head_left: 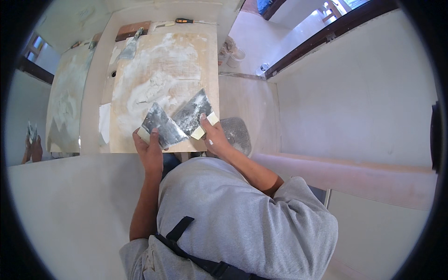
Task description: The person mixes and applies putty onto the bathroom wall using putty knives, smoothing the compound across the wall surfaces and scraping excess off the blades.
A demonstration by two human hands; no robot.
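Holding two scrapers [168, 128] [191, 112] near board edge [122, 148]

The left hand [150, 148] grips a left putty knife [164, 127], the right hand [217, 139] a right putty knife [192, 113], above a white-smeared board's [208, 63] near end; far beyond lies a screwdriver [184, 20].

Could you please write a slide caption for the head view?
The left hand holds one scraper, the right hand a second scraper, at the near end of a white-streaked board.

Left scraper [165, 126], grey blade white-smeared, aslant; right scraper [192, 114], pale-backed, likewise smeared; both held above board [209, 60]
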